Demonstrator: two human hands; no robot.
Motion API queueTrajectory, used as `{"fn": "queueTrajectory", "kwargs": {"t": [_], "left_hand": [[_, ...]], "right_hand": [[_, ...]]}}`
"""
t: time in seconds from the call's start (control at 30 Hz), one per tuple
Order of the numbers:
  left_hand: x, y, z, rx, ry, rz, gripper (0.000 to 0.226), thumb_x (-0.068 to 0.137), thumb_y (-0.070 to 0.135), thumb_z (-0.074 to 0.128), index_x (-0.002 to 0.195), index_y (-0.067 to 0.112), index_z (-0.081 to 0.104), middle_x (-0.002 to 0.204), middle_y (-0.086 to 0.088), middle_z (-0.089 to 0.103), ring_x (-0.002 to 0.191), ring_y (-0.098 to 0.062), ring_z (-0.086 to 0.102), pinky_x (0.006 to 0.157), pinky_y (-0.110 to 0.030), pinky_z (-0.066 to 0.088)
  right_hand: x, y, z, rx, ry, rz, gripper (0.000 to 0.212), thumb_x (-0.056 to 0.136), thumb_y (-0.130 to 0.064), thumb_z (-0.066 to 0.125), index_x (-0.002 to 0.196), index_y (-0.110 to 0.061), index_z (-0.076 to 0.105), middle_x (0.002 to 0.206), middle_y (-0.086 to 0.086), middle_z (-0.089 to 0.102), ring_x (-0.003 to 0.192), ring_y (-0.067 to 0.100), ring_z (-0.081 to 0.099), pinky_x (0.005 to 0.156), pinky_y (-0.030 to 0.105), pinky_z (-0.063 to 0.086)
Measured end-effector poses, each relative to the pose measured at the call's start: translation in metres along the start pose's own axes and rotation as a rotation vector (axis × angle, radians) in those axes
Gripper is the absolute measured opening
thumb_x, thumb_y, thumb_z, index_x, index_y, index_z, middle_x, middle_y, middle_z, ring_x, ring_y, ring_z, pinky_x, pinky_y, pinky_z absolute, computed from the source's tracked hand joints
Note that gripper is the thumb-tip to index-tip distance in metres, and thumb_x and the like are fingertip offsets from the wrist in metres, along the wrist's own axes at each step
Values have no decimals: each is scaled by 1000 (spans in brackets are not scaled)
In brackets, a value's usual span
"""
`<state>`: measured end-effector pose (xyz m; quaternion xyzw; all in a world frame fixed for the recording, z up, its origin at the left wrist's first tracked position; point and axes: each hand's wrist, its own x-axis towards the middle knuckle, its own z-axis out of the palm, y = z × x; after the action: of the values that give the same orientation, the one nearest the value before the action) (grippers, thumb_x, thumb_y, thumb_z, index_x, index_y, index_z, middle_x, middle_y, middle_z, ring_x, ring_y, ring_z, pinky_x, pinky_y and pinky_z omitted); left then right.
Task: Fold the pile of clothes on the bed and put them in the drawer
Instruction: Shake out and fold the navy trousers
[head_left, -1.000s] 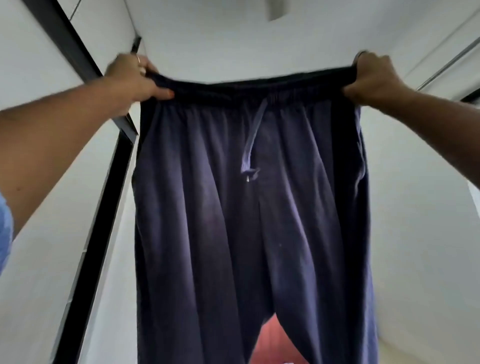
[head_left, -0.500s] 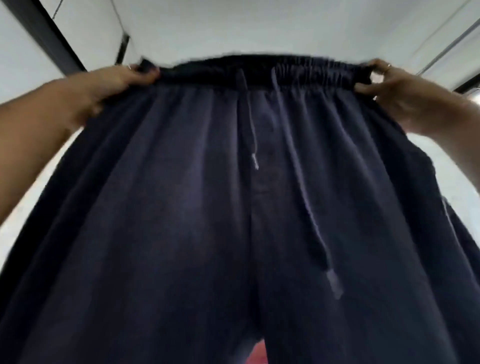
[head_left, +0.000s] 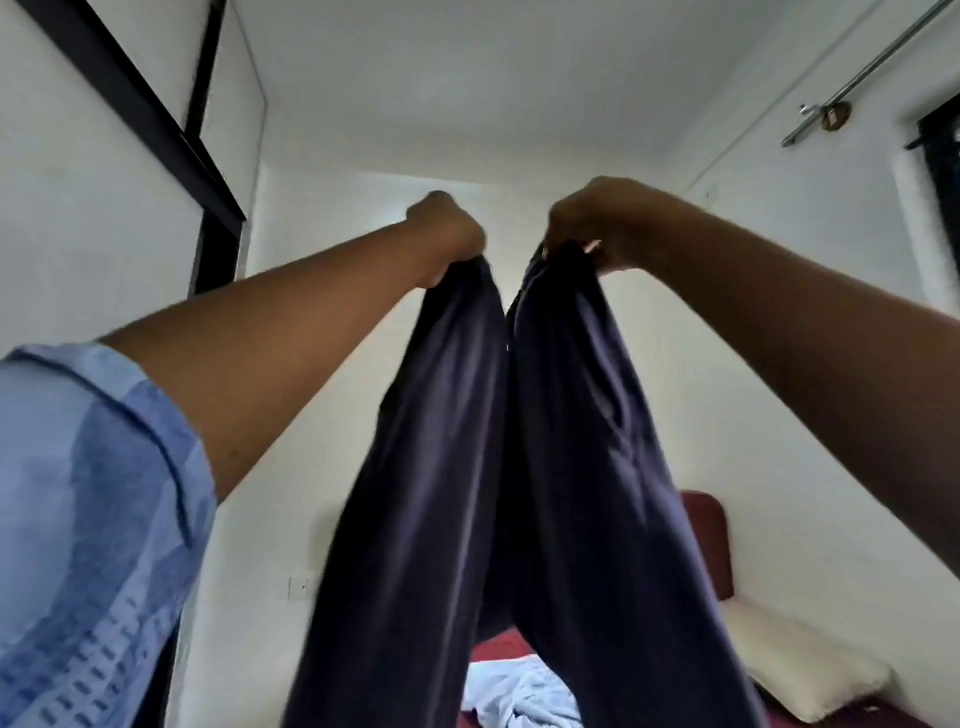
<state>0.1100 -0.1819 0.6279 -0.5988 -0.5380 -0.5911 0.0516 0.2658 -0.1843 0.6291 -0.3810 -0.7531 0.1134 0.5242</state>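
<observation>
A pair of dark navy trousers (head_left: 519, 493) hangs in front of me, held up high by its waistband. My left hand (head_left: 447, 228) grips one end of the waistband in a fist. My right hand (head_left: 597, 223) grips the other end, close beside the left. The two halves of the trousers hang side by side, almost touching, with the legs dropping out of the bottom of the view. Below them a light blue garment (head_left: 519, 696) lies crumpled on the bed (head_left: 498, 647), which has a dark red sheet.
A white pillow (head_left: 800, 660) lies on the bed at the right, against a dark red headboard (head_left: 709, 540). A white wardrobe with black frames (head_left: 140, 98) stands at the left. A metal curtain rod (head_left: 862, 73) runs along the right wall.
My hands have come together from wide apart, bringing the two ends of the waistband side by side. The trousers now hang doubled lengthwise, and the bed shows below.
</observation>
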Motion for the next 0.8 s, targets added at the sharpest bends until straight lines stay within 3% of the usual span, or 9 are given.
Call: {"fn": "queueTrajectory", "kwargs": {"t": [0.13, 0.2, 0.3, 0.4, 0.5, 0.57, 0.63, 0.7, 0.8], "left_hand": [[-17, 16, 19, -77, -148, 2, 9, 92, 2, 45, 91, 4, 54, 84, -9, 55, 70, -18, 54, 50, -23, 42], [-16, 10, 20, -120, -251, -67, 22, 94, 3, 39, 77, 8, 53, 74, -4, 55, 61, -15, 54, 52, -25, 47], [-20, 7, 20, -232, -319, -118, 21, 93, 11, 40, 78, 11, 55, 74, -2, 58, 60, -14, 59, 59, -24, 53], [-21, 5, 17, -287, -337, -128, 23, 93, 16, 45, 71, 15, 52, 66, 3, 53, 49, -9, 54, 50, -17, 48], [-14, -4, 15, -292, -312, -99, 24, 92, 26, 57, 69, 19, 53, 73, 5, 57, 65, -8, 56, 65, -22, 46], [-10, -10, 11, -349, -245, -71, 14, 87, 25, 68, 91, 14, 62, 95, -1, 65, 88, -14, 64, 80, -27, 53], [-7, -16, 9, -278, -184, -24, 37, 83, 23, 73, 113, 7, 60, 109, -7, 65, 99, -20, 65, 88, -31, 54], [-7, -21, 10, -199, -183, 43, 36, 85, 16, 69, 118, 7, 59, 111, -10, 65, 101, -22, 64, 89, -31, 54], [-14, -29, 9, -189, -242, 168, 28, 89, 21, 66, 114, 10, 63, 112, -10, 67, 103, -22, 64, 91, -32, 51]], "right_hand": [[-3, -6, 33, -28, 66, -19, 21, 86, 5, 52, 70, -7, 48, 69, 9, 50, 63, 18, 53, 57, 25, 48], [-5, -3, 38, 58, 51, -9, 18, 86, 5, 48, 71, -4, 50, 70, 12, 51, 62, 21, 54, 58, 27, 49], [-10, -1, 41, 176, 3, -59, 15, 84, 5, 41, 76, -2, 52, 74, 13, 51, 62, 24, 54, 56, 27, 51], [-8, -1, 45, 222, 44, -140, 21, 81, 11, 34, 70, -3, 46, 72, 13, 48, 66, 25, 52, 62, 32, 48], [-7, 2, 42, 209, 2, -152, 16, 91, 6, 42, 82, 4, 55, 79, 15, 56, 75, 27, 59, 69, 29, 54], [-5, 6, 36, 300, -9, -107, 16, 93, 5, 46, 103, 10, 56, 94, 20, 58, 88, 27, 63, 84, 34, 57], [-10, 7, 33, 472, -45, -60, 18, 88, 11, 54, 105, 4, 51, 99, 19, 54, 81, 23, 62, 76, 30, 59], [-6, 8, 28, 345, -77, -76, 36, 85, 4, 66, 114, -2, 47, 104, 17, 58, 77, 21, 63, 68, 27, 60], [-9, -1, 22, 109, -283, 39, 23, 85, -9, 69, 102, -2, 55, 99, 11, 62, 67, 13, 68, 54, 13, 55]]}}
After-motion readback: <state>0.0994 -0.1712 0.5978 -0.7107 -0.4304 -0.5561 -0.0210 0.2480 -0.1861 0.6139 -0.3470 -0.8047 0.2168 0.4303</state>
